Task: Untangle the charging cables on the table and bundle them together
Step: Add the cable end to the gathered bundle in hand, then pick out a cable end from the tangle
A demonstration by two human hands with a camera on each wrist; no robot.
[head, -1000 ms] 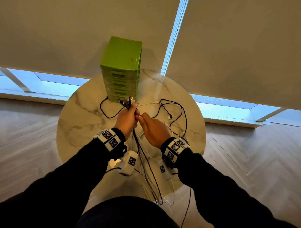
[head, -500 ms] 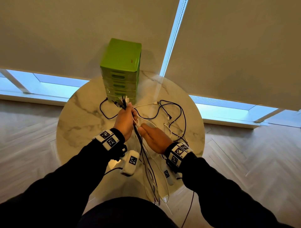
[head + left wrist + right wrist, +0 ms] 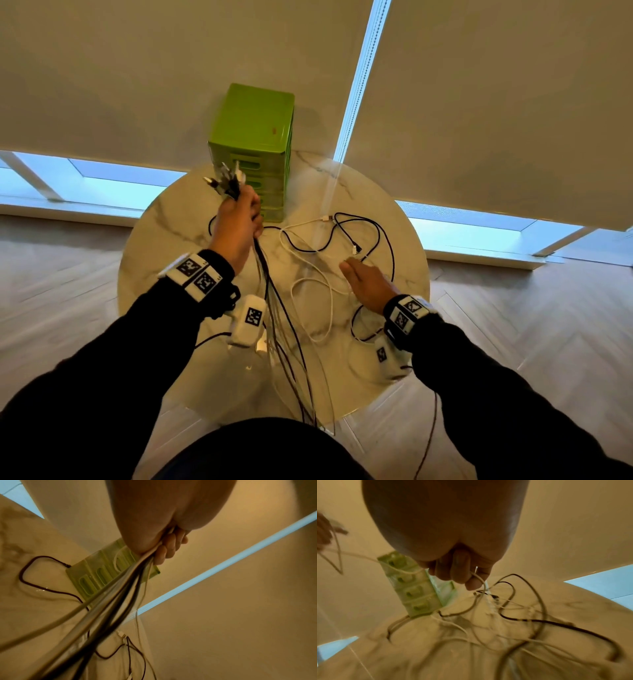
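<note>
Lifting higher than a moment before, the left hand (image 3: 239,222) is gripping the gathered cables (image 3: 274,308), while the right hand (image 3: 368,284), fingers straight together, is reaching for loose ones.

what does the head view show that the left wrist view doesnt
Only the head view: the right hand low over the loose cables on the marble table, and the connector ends fanning out above the left hand.
Only the left wrist view: the fingers curled round the cable bundle from below.
Both: the green drawer unit.
</note>
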